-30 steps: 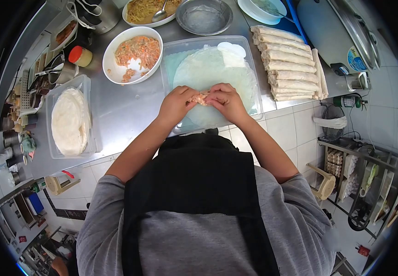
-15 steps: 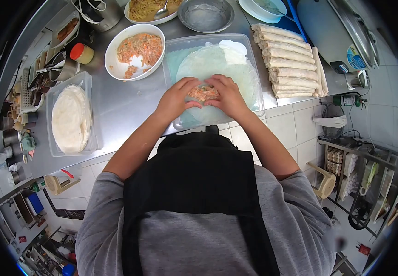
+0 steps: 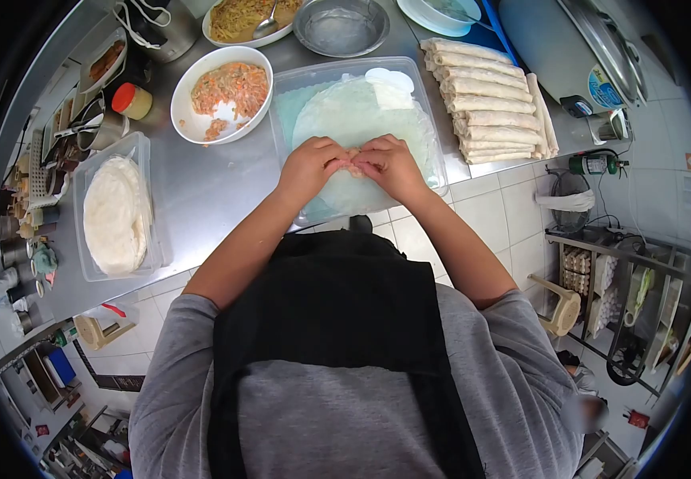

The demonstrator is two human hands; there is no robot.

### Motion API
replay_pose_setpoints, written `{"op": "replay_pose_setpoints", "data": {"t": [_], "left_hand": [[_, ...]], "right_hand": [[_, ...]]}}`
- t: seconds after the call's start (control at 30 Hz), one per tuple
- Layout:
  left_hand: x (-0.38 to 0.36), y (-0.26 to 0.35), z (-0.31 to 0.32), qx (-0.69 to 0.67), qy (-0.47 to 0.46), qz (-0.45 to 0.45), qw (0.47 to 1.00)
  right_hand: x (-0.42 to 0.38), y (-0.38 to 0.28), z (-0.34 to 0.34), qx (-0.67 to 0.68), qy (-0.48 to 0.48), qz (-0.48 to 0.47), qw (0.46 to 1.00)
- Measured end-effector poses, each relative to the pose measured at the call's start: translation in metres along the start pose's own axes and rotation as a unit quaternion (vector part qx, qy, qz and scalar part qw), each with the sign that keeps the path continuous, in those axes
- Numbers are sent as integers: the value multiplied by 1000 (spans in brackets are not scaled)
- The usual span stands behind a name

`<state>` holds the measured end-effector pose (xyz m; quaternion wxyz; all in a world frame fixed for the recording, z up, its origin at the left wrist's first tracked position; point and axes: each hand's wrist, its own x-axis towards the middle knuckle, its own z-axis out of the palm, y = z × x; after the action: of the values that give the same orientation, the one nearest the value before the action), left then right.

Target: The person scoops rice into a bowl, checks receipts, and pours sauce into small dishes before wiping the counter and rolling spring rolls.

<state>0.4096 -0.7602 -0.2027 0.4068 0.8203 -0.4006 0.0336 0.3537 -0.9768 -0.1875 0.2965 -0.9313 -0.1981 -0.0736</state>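
Note:
A round, pale spring roll wrapper (image 3: 337, 116) lies on a translucent plastic lid (image 3: 282, 89). On its near half, a small portion of orange-flecked meat filling (image 3: 353, 168) shows between my fingertips. My left hand (image 3: 309, 169) is closed at the filling's left side, thumb and fingers pressed together. From the right, my right hand (image 3: 394, 166) pinches the same portion, its fingertips almost meeting the left ones. Most of the filling is hidden under the fingers. A white bowl (image 3: 181, 112) of the same filling stands beyond my left hand.
Rolled spring rolls (image 3: 489, 104) are stacked at the right. A clear container (image 3: 148, 160) holding a stack of wrappers (image 3: 114, 215) stands at the left. Along the back are a metal bowl (image 3: 341, 30) and a dish of noodle-like food (image 3: 238, 17). The counter's edge runs close before me.
My hands have drawn together over the filling. The fingers, cupped around it before, are now pinched on it, and less of it shows. The whole view has shifted slightly.

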Motion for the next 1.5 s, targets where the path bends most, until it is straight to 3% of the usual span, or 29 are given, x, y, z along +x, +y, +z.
{"op": "replay_pose_setpoints", "data": {"t": [0.03, 0.1, 0.17, 0.2, 0.23, 0.3, 0.4, 0.43, 0.5, 0.63, 0.67, 0.73, 0.8, 0.87, 0.93, 1.0, 1.07, 1.13, 1.2, 1.23, 1.3, 1.37, 1.43, 1.5], "left_hand": [[0, -4, 0, -26, -22, -34, 999], [2, 5, -4, -52, -47, -70, 995], [6, 17, -4, -101, 34, -120, 987], [4, 16, -2, -101, 33, -121, 987], [2, 12, 2, -36, 14, -81, 996], [3, 8, 4, 30, -2, -36, 999], [5, 17, 0, 30, -49, -82, 995], [6, 23, -3, 50, -16, -61, 997], [10, 28, -1, 69, 16, -40, 997], [13, 26, 15, 122, -34, -46, 991], [16, 28, 15, 143, -67, -70, 985], [16, 34, 11, 133, -42, -61, 988], [19, 38, 8, 121, -17, -54, 991], [19, 39, 9, 87, 14, -2, 996], [16, 30, 24, 88, -1, -7, 996], [23, 30, 26, 92, -12, -7, 996], [24, 34, 21, 76, -64, -73, 992], [27, 42, 17, 85, -41, -77, 993], [28, 45, 20, 94, -19, -79, 992], [28, 44, 25, 119, -30, -51, 991], [31, 44, 27, 145, -42, -19, 988], [31, 46, 27, 131, -92, -74, 984], [31, 50, 26, 129, -62, -59, 988], [31, 51, 28, 127, -31, -45, 990]], "right_hand": [[1, 5, -1, -2, 3, 0, 1000], [3, 5, -4, 124, 2, 80, 989], [5, -4, -7, 106, 30, 68, 992], [5, -9, -7, 89, 57, 57, 993], [2, -7, -6, 89, 57, 59, 993], [2, 2, -4, 26, -61, 58, 996], [-4, 7, -8, 22, -19, 54, 998], [-8, 8, -11, 19, -20, 56, 998], [-7, -5, -26, 21, 76, 61, 995], [-18, 14, -17, 34, -15, 56, 998], [-18, 14, -18, 40, -3, 52, 998], [-20, 12, -23, 47, 9, 49, 998], [-19, -3, -40, 84, 99, 57, 990], [-18, 2, -37, 71, 79, 28, 994], [-22, 8, -30, 58, 62, 1, 996], [-25, 16, -19, 76, 19, 103, 992], [-29, 25, -21, 122, 25, 115, 985], [-29, 26, -21, 171, 27, 128, 977], [-19, 13, -27, 123, 117, 66, 983], [-21, 14, -26, 124, 119, 68, 983], [-23, 18, -26, 65, 11, 58, 996], [-26, 24, -31, 67, -7, 62, 996], [-31, 26, -32, 72, -27, 65, 995], [-32, 17, -38, 35, 92, 80, 992]]}}
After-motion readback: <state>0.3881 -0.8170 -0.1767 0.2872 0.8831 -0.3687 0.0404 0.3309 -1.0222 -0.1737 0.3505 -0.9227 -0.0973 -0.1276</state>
